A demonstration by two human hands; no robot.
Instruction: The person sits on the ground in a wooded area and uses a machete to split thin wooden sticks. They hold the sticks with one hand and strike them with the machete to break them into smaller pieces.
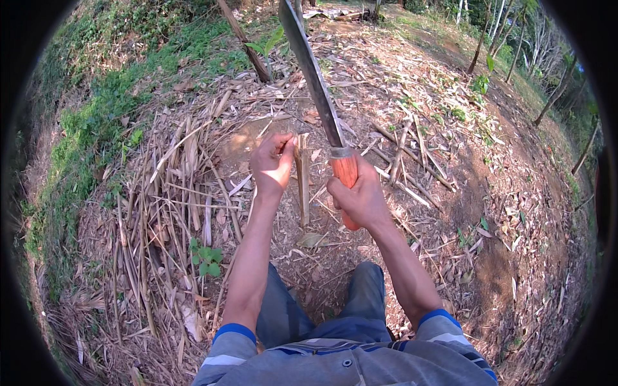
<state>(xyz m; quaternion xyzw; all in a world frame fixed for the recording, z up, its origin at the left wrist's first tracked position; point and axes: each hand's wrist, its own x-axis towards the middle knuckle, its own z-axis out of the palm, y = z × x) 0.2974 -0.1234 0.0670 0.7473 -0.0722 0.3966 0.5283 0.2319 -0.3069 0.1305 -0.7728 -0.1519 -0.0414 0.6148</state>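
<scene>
Machete [327, 116] rises from the right hand [362, 195], fingers wrapped round its orange handle [345, 170], while the left hand [273, 166] curls narrowly at a stick's [303, 183] top, grip unclear.

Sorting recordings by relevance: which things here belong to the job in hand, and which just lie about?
Job in hand, seemingly:
machete, in the right hand
short wood piece, by the left hand

Apparently lying about:
stick pile, left
crossed sticks, right
broad leaf

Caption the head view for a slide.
Right hand grips a machete by its orange handle; left hand at the top of a stick, dry leaves around.
</scene>
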